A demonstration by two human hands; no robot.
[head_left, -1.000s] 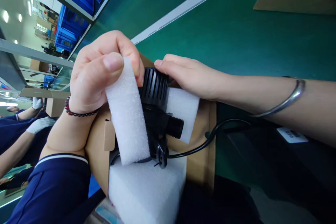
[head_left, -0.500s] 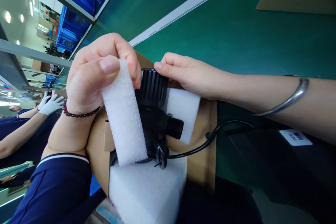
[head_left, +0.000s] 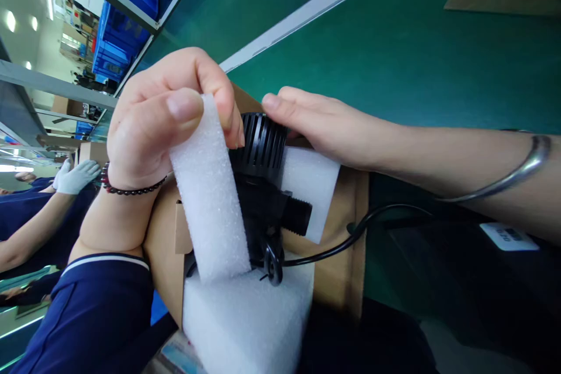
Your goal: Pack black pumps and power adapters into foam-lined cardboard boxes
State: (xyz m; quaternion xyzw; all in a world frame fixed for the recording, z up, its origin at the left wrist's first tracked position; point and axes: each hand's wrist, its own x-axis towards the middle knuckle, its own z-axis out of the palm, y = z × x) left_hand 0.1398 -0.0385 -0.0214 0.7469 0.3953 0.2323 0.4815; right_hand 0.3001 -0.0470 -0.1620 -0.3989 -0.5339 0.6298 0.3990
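- And here, at the open carton (head_left: 164,245), a white foam strip (head_left: 213,204) is pinched by the left hand (head_left: 158,111): its upper end is caught between the thumb and the curled fingers.
- The strip is held at a slant over the carton, and a black slotted unit (head_left: 263,193) is partly covered by it.
- That unit is seated inside the carton, with its threaded spout (head_left: 298,215) pointed toward the right-hand wall.
- Now the right hand (head_left: 319,120), placed at the far right of the carton: its thumb is set by the slotted end of the unit (whether a grip is taken cannot be told, the other fingers being mostly hidden).
- Below that hand, within the carton, a smaller foam piece (head_left: 315,181) is lodged beside the unit.
- At the carton's near side, a thick foam block (head_left: 258,321) is seen.
- A black cable (head_left: 337,252) is led from the unit across the carton's right-hand wall.
- Well to the left of the carton, a co-worker's white-gloved hands (head_left: 81,176) are raised.
- Beyond the carton, a green work surface (head_left: 416,70) is spread.
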